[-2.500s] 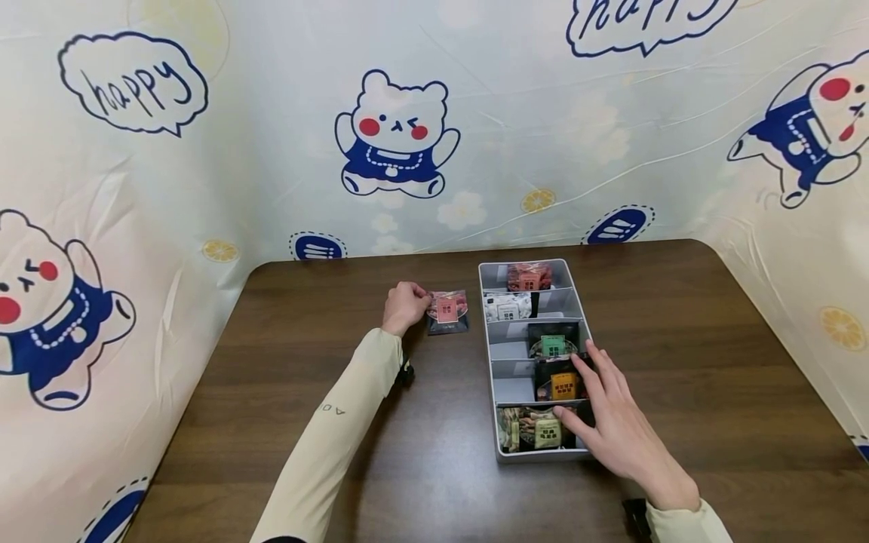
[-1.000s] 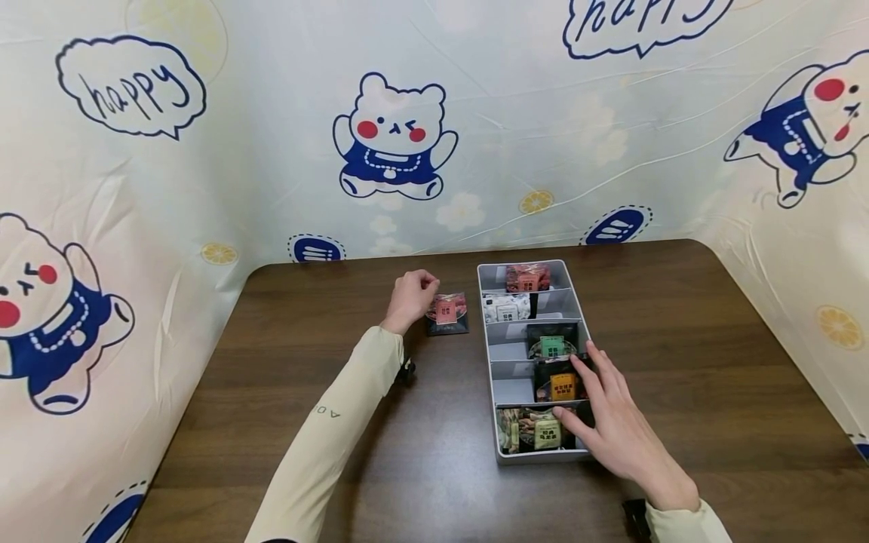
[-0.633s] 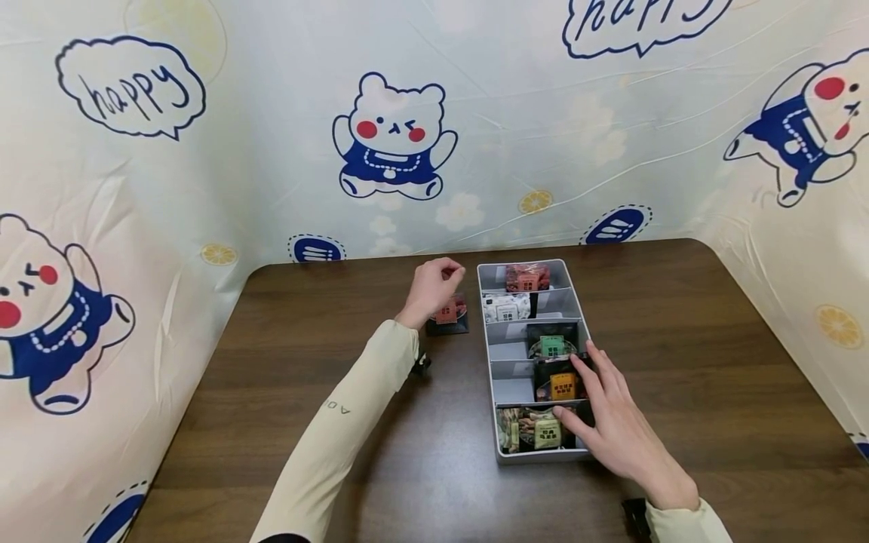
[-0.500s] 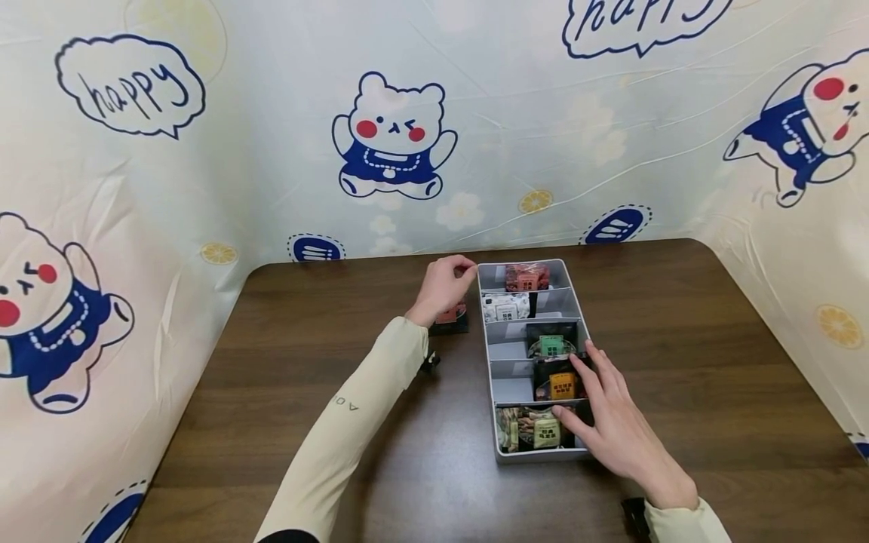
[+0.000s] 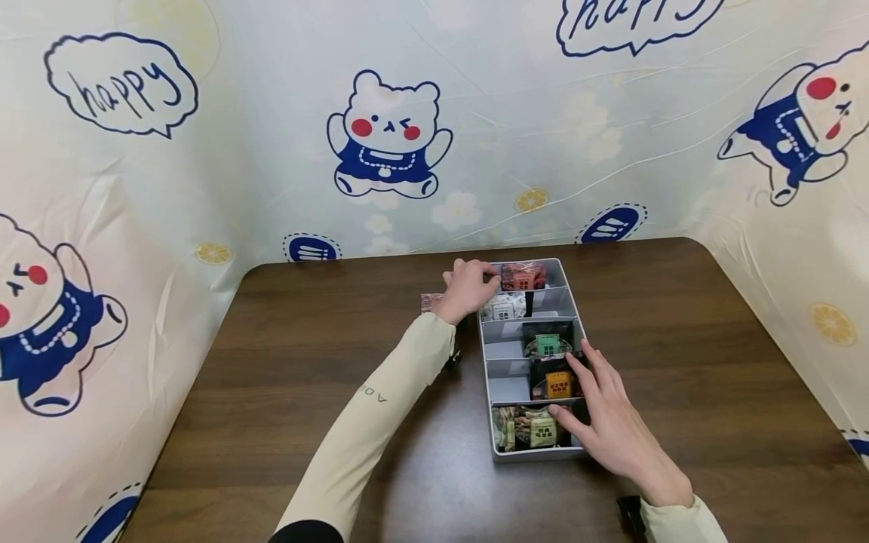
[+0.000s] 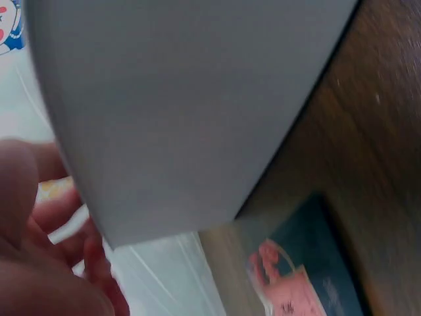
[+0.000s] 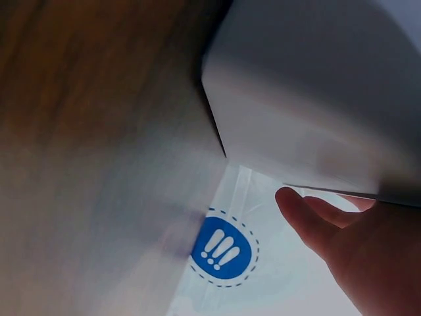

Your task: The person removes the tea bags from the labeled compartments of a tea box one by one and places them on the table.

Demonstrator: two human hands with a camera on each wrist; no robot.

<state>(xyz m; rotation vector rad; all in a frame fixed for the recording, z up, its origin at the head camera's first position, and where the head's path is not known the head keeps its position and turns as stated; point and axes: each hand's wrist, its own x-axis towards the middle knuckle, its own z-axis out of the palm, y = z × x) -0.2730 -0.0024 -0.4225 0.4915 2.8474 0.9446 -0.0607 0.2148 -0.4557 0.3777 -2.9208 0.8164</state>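
Observation:
A grey divided box [image 5: 508,390] stands on the table with small printed sachets in its compartments. My left hand [image 5: 467,289] is at the far left corner, its bent fingertips over the rim beside the red sachets [image 5: 523,276]. In the left wrist view its fingers [image 6: 59,210] curve loosely behind the box wall [image 6: 164,131], and no sachet shows in them. A red and black sachet [image 6: 316,257] lies flat on the table outside the box, mostly hidden by that hand in the head view. My right hand [image 5: 621,426] rests with extended fingers on the right rim.
White sachets [image 5: 505,306], a green-labelled sachet [image 5: 548,341], an orange-labelled sachet [image 5: 559,383] and olive-green sachets [image 5: 536,428] fill the other compartments. The brown wooden table [image 5: 305,362] is backed by a printed cloth [image 5: 271,151].
My left hand has left the loose red and black sachet and moved right to the box's far left corner. The right hand has stayed on the rim.

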